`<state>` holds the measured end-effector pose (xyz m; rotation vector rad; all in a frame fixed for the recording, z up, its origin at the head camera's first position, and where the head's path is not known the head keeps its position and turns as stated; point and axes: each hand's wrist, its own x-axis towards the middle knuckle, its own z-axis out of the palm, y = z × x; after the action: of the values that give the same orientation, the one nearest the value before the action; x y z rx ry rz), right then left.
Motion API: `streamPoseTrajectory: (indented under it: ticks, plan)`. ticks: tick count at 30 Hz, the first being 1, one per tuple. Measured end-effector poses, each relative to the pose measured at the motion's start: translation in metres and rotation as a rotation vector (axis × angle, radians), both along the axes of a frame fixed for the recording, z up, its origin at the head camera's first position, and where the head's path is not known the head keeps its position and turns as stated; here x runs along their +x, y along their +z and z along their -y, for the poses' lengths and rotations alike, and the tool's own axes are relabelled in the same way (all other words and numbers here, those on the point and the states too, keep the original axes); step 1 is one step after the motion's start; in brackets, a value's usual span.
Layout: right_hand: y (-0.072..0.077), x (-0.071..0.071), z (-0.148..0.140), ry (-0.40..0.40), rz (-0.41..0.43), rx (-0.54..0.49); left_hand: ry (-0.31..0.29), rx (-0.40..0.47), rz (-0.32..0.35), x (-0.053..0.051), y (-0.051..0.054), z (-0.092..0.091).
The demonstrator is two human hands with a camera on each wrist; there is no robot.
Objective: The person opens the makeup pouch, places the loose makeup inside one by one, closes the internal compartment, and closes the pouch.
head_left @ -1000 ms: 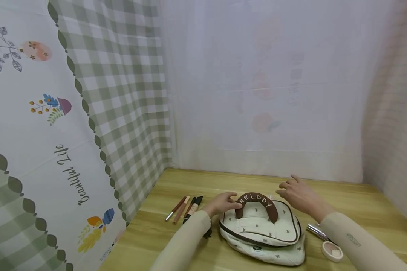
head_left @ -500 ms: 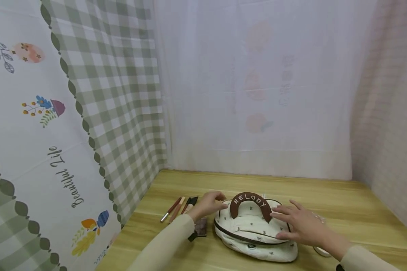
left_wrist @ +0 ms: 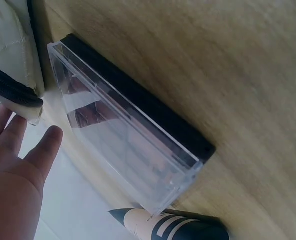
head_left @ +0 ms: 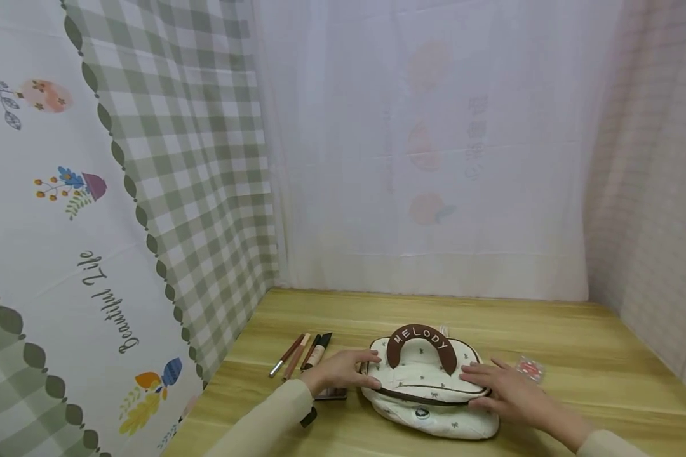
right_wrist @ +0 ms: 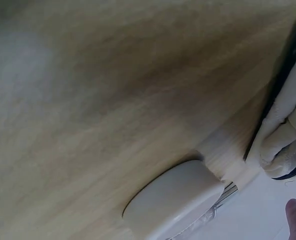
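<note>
A white cosmetic bag (head_left: 431,419) with small dark bows and brown piping sits on the table in the head view. Its brown arched handle (head_left: 423,333) reads "MELODY". My left hand (head_left: 343,370) touches the bag's left side with fingers extended. On the opposite side, my right hand (head_left: 509,390) rests its fingertips on the bag's right edge, fingers spread. In the left wrist view, a clear-lidded makeup palette (left_wrist: 128,130) lies near my left fingers, with a dark-capped tube (left_wrist: 173,227) beyond it. The right wrist view has a round white compact (right_wrist: 175,197) beside the bag.
Several makeup pencils and tubes (head_left: 296,358) lie left of the bag. A small clear packet with red print (head_left: 530,368) is on the right. The wooden table (head_left: 571,343) ends at hanging cloths (head_left: 423,266) behind and on both sides.
My right hand has come down and left from above the table onto the bag's right side. My left hand has left the handle and moved down to the bag's left side.
</note>
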<state>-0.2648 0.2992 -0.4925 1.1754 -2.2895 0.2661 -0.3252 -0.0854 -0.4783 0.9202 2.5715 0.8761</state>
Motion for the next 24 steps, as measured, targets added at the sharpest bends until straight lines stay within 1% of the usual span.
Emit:
streamPoseTrajectory:
  ticks: [2,5,8,10,13,16,19,22,24]
  plan:
    - [0.003,0.001,0.001,-0.018,0.076,-0.038,0.006,0.009,0.002,-0.001,-0.001,0.000]
    - [0.012,0.003,0.002,-0.049,0.222,-0.098,0.008,0.011,0.003,-0.002,-0.001,0.000]
    - [0.021,0.005,0.003,-0.110,0.332,-0.142,0.006,0.012,0.007,-0.002,-0.001,0.000]
    - [0.025,0.006,0.005,-0.146,0.377,-0.163,0.004,0.016,0.012,-0.002,0.000,0.001]
    - [0.031,0.005,0.005,-0.179,0.427,-0.181,-0.007,0.040,0.006,-0.003,0.001,0.002]
    - [0.035,0.004,0.005,-0.196,0.485,-0.204,-0.026,0.079,-0.016,-0.004,0.003,0.002]
    - [0.040,0.002,0.006,-0.225,0.559,-0.235,-0.028,0.101,-0.043,-0.006,0.004,0.002]
    - [0.043,-0.001,0.006,-0.251,0.627,-0.282,-0.006,0.120,-0.050,-0.007,0.005,0.003]
    - [0.044,-0.003,0.006,-0.269,0.658,-0.307,0.005,0.138,-0.060,-0.007,0.007,0.003]
